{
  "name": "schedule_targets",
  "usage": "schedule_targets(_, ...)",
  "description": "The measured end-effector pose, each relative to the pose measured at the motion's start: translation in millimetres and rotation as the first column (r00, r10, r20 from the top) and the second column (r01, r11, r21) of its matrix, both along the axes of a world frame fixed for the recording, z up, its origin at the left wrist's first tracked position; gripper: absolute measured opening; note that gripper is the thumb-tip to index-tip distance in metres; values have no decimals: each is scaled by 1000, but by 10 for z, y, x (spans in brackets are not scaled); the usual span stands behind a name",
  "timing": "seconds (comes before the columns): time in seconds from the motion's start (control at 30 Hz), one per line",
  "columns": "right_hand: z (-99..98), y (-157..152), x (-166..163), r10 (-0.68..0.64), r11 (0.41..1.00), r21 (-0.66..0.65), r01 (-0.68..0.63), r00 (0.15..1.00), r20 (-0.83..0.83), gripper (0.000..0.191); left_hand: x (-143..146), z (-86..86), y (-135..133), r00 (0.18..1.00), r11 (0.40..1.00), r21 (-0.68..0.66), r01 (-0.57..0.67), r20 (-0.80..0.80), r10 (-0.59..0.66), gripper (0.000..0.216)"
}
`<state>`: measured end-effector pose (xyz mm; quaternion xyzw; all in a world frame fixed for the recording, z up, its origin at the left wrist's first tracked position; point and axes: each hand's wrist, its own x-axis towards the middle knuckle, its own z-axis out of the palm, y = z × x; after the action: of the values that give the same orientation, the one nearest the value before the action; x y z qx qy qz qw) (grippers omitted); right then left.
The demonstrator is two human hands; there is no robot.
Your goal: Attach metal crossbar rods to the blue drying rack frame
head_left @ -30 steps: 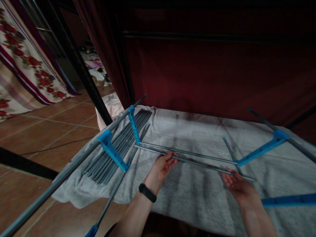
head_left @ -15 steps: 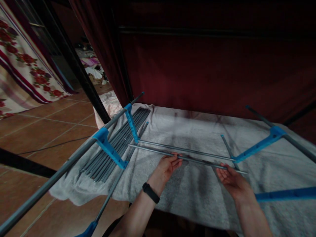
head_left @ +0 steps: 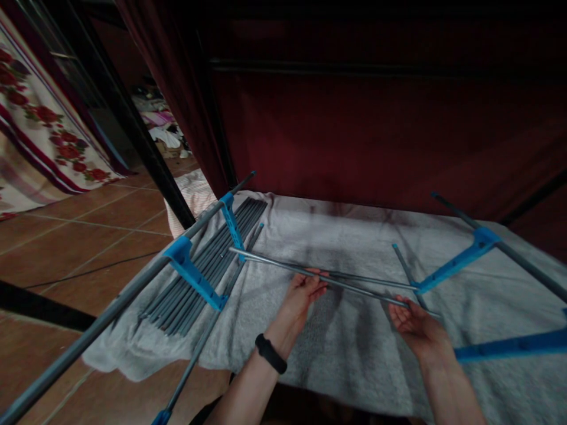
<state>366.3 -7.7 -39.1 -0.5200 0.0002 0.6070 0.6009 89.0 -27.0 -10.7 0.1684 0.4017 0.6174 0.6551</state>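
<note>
A thin grey metal tube (head_left: 354, 288) lies across both my hands, tilted down toward the right. My left hand (head_left: 305, 290), with a black band on its wrist, pinches it near the middle. Near the tube's right end, the fingers of my right hand (head_left: 411, 321) are closed round it. Just behind runs a second tube (head_left: 372, 280), spanning from a blue plastic bracket (head_left: 233, 227) on the left to another blue bracket (head_left: 460, 260) on the right. The held tube's left end sits close to the left bracket; whether they touch I cannot tell.
Several loose grey tubes (head_left: 208, 265) lie bundled on the grey blanket (head_left: 336, 230) at left. A long frame pole (head_left: 88, 336) crosses the left side, and another pole (head_left: 534, 268) stands at right. Dark bed posts (head_left: 150, 153) and a red curtain (head_left: 376, 136) enclose the back.
The held tube has tilted, its left end rising so that it now crosses over the tube behind. Both hands keep their grip. The view has shifted slightly.
</note>
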Motion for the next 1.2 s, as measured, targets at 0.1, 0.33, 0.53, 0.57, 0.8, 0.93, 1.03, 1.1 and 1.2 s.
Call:
schedule_targets(0.1, -27, -6, 14, 4, 1000, 26, -4, 1000, -15, 24, 55, 100, -7, 998, 996, 91, -19, -64, 25, 22)
schedule_targets(0.33, -7, -56, -182, 59, 996, 73, -54, 997, -57, 22, 231, 239, -29, 987, 969, 247, 23, -159, 17, 19)
schedule_targets(0.53, 123, -212, -778, 326, 945, 81, -317, 935, -141, 23, 300, 362, -93, 970, 927, 375, -23, -215, 111, 33)
schedule_targets(0.57, 144, -244, -855, 404, 914, 99, -394, 905, -133, 23, 269, 416, -105, 958, 917, 397, -38, -246, 147, 35)
schedule_targets(0.8, 165, -356, -929, 558, 810, 204, -550, 830, 20, 5, -188, 811, -134, 666, 743, 656, -131, -497, 556, 45)
schedule_targets(0.93, 136, -284, -798, 400, 894, 201, -400, 915, 41, 11, -409, 905, -138, 495, 685, 726, -51, -578, 649, 41)
schedule_targets(1.03, 137, -224, -723, 328, 924, 205, -324, 945, 19, 15, -483, 924, -149, 394, 684, 729, 16, -633, 666, 38)
schedule_targets(1.1, 139, -198, -693, 302, 932, 207, -297, 953, 8, 18, -491, 925, -157, 347, 667, 742, 71, -645, 681, 37)
schedule_targets(1.2, 139, -174, -662, 280, 941, 194, -277, 960, 10, 19, -462, 907, -165, 291, 629, 749, 206, -661, 692, 37)
